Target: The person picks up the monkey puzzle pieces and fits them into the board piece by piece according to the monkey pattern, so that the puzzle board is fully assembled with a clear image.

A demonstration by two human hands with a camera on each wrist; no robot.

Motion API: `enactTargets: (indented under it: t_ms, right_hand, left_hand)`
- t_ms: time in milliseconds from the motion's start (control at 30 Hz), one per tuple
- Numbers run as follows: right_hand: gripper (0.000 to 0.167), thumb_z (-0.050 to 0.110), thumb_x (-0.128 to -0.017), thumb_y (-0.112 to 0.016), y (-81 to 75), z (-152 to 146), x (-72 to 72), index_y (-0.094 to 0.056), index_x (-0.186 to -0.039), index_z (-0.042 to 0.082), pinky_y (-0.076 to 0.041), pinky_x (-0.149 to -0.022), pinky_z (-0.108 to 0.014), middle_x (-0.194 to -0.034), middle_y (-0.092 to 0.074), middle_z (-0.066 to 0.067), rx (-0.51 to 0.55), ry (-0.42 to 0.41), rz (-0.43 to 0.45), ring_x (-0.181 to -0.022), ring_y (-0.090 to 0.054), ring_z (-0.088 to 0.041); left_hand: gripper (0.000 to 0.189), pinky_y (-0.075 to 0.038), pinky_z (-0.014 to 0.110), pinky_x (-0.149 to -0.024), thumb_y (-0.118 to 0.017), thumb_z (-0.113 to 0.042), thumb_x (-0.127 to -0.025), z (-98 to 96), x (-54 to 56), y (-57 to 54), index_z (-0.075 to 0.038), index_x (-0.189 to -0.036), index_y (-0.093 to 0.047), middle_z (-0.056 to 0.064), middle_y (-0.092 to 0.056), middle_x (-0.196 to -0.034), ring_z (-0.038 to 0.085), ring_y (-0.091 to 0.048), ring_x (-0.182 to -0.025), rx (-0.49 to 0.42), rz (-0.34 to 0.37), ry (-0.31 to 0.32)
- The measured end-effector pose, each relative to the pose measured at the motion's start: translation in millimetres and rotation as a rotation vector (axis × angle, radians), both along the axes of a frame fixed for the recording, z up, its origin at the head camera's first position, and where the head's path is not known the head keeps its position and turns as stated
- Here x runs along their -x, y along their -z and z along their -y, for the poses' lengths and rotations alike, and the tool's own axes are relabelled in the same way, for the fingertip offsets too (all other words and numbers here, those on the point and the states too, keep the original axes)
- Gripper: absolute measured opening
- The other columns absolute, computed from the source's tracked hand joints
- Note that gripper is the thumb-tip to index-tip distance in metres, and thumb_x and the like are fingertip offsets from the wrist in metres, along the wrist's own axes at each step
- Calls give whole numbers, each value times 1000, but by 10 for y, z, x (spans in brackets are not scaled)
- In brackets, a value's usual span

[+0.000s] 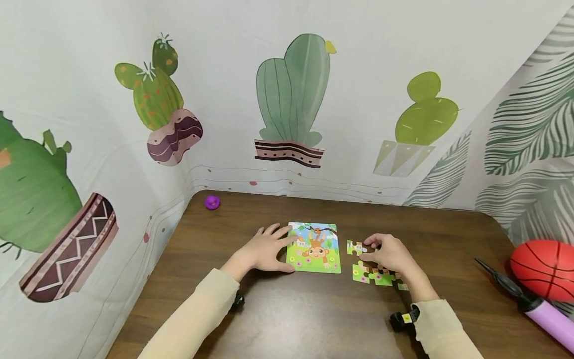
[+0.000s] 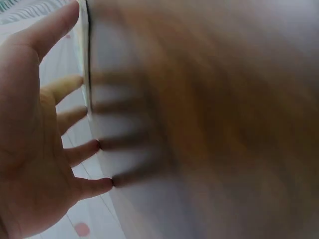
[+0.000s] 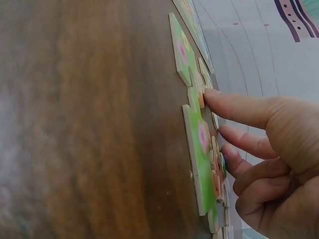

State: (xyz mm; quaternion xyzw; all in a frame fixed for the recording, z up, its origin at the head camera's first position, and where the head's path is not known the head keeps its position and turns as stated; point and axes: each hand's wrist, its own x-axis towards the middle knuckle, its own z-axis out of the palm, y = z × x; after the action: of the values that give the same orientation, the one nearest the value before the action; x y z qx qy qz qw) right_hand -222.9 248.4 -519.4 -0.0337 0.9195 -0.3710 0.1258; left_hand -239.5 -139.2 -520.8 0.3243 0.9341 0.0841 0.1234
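A square monkey picture board (image 1: pixel 316 248) lies flat on the brown table. My left hand (image 1: pixel 267 248) is spread at its left side, with fingertips on or beside its edge; in the left wrist view, the left hand (image 2: pixel 37 134) has its fingers apart. To the right of the board, my right hand (image 1: pixel 389 254) pinches a jigsaw puzzle piece (image 1: pixel 354 246) by its right side with thumb and forefinger. Below that hand lie several green puzzle pieces (image 1: pixel 361 274), partly hidden by it. In the right wrist view, the thumb (image 3: pixel 239 107) touches the pieces and the other fingers curl.
A small purple toy (image 1: pixel 212 202) sits at the table's far left corner. Toward the right edge are a red ball (image 1: pixel 543 269) and a lilac pump (image 1: pixel 549 324) with a black nozzle. A cactus-printed cloth (image 1: pixel 358 60) hangs behind the table (image 1: pixel 287 319).
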Motion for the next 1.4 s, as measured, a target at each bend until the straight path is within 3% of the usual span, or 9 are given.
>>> enactTargets:
  t_ms: [300,600,900,1133,1333,1400]
  right_hand:
    - [49,31,-86,-87,16,-2,0,-70,-126,9,-51,-48,-41,-113,-57,-14,17,-20,12,-53,-58,-21]
    - [55,32,-87,-86,12,4,30,-67,-133,10,-47,-50,-37,-106,-55,-12,-29,-77,-12,-52,-54,-18]
    - [43,25,-87,-85,7,11,43,-69,-124,8,-46,-56,-39,-105,-55,-11,-15,-88,-11,-60,-51,-20]
    - [42,20,-88,-85,28,34,49,-66,-122,5,-47,-54,-37,-105,-54,-11,22,-77,-5,-61,-49,-20]
    - [40,16,-87,-85,35,42,39,-62,-119,9,-45,-43,-37,-108,-57,-10,46,-72,-32,-48,-47,-20]
    - [40,16,-87,-85,39,42,36,-62,-119,10,-45,-44,-36,-108,-58,-10,55,-74,-44,-50,-47,-19]
  left_hand:
    - [97,-18,66,-119,-61,-80,-85,170,7,29,-33,-165,-32,-4,-19,-172,32,-14,-157,-3,2,5]
    - [96,-19,68,-118,-65,-76,-86,169,7,19,-30,-164,-35,-7,-22,-171,33,-17,-156,-20,-5,17]
    - [96,-20,69,-117,-67,-75,-85,161,13,9,-28,-163,-38,-10,-24,-170,35,-19,-155,-33,-12,23]
    - [95,-21,69,-116,-66,-76,-85,164,13,-1,-31,-163,-37,-9,-26,-170,36,-20,-155,-25,-21,29]
    - [94,-22,67,-116,-65,-78,-85,159,20,-8,-35,-164,-35,-10,-24,-170,35,-20,-155,-2,-23,29]
    - [94,-23,67,-116,-64,-78,-85,158,24,-12,-36,-164,-35,-10,-24,-170,35,-19,-155,3,-22,30]
